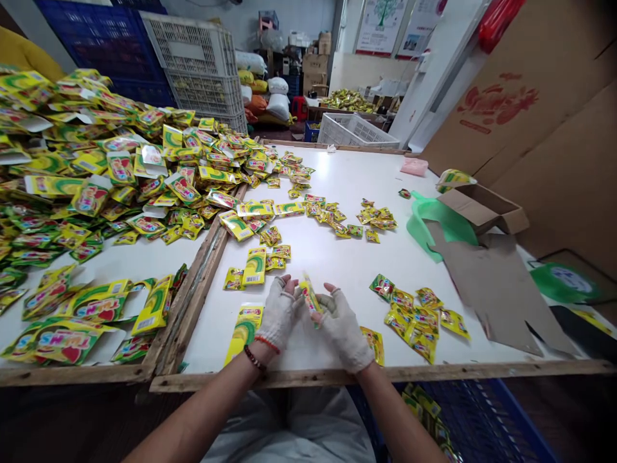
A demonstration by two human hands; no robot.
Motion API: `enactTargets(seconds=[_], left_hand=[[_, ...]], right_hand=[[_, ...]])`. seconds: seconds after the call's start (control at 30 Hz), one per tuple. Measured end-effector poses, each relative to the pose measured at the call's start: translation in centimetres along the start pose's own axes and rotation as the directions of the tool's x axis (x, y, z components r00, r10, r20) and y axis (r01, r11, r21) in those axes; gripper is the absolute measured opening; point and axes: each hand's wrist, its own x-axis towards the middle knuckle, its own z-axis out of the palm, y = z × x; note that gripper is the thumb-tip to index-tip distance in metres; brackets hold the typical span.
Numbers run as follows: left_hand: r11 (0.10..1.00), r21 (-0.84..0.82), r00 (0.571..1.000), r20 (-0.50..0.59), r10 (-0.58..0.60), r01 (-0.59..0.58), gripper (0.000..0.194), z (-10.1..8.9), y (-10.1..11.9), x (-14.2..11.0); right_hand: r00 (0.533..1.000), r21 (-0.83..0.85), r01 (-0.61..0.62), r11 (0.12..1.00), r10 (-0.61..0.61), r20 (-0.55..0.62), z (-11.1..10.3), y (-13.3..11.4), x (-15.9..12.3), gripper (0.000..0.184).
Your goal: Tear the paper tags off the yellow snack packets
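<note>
Head view: yellow packet (309,297) pinched in right hand (344,331), just beside half-curled left hand (279,314).

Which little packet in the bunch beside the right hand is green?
The green packet at the bunch's far left corner, a bit beyond the right hand. It's mostly green, while the yellow packets make up the rest.

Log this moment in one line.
left hand: fingertips at yellow packet | right hand: holding it | right side: loose packets | left side: big heap
</note>
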Motion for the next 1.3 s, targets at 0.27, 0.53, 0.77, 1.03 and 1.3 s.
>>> enactTargets(seconds=[0.27, 0.53, 0.77, 1.03, 1.3], left_hand=[[0.988, -0.14, 0.991, 0.121, -0.048, 0.065, 0.049, -1.8, 1.9, -3.7], [0.942, 0.313, 0.986, 0.148, 0.074, -0.117, 0.024, -3.7, 0.9, -5.9], [0.835, 0.493, 0.956, 0.266, 0.123, -0.245, 0.016, -5.4, 3.3, -5.4], [0.894, 0.391, 0.947, 0.304, 0.098, -0.218, 0.016, -5.2, 3.0, -4.3], [0.917, 0.38, 0.979, 0.2, 0.049, -0.124, 0.034, -5.3, 2.9, -4.5]], right_hand=[[0.981, 0.269, -0.154, 0.951, 0.116, 0.152, -0.1, -0.4, -3.0, 0.036], [1.0, -0.085, 0.004, 0.996, -0.003, 0.014, 0.0, 0.1, -3.6, 0.028], [0.994, -0.271, 0.105, 0.957, -0.103, 0.023, 1.9, -0.1, -2.2, 0.021], [0.995, -0.298, 0.095, 0.95, -0.08, 0.061, 1.3, -0.2, -1.9, 0.02], [0.993, -0.211, 0.078, 0.974, -0.058, 0.102, 1.8, -0.2, -1.8, 0.031]])
